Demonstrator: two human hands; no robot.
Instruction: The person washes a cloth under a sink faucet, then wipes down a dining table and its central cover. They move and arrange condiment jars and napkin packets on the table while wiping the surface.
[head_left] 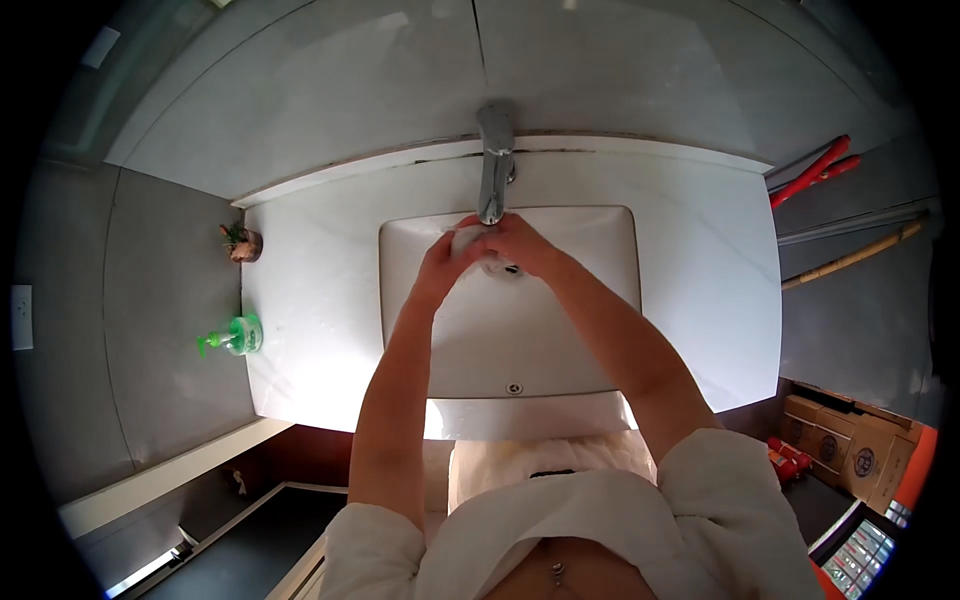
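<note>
Tap (495,165), silver and upright at the back of the white worktop (710,280), points its spout towards you in the head view, over the rear part of the rectangular sink (470,340). Both your hands are together just below and in front of that spout, above the sink's back end.

Your left hand (445,260) has its fingers curled around a soft-looking white item (467,238), gripping it. Your right hand (524,246) reaches in from the other side, its fingers bent over the item and touching it; you cannot tell from here whether they grip or only press. The item sits between your two hands, partly covered by them, so its full shape does not show. A bit of white also shows under your right hand, near a dark spot, too small to make out.

On the sink's near wall is a small round metal fitting (514,388). At the worktop's left edge you have a green pump bottle (243,335), and behind it a small potted plant (243,243). Beyond the right edge are red handles (815,175) and, nearer you, a wooden stick (850,258). Lower right, cardboard boxes (845,445) sit beside a red object (788,458). Your white top (600,515) fills the bottom of the view, with its sleeves above your elbows.
</note>
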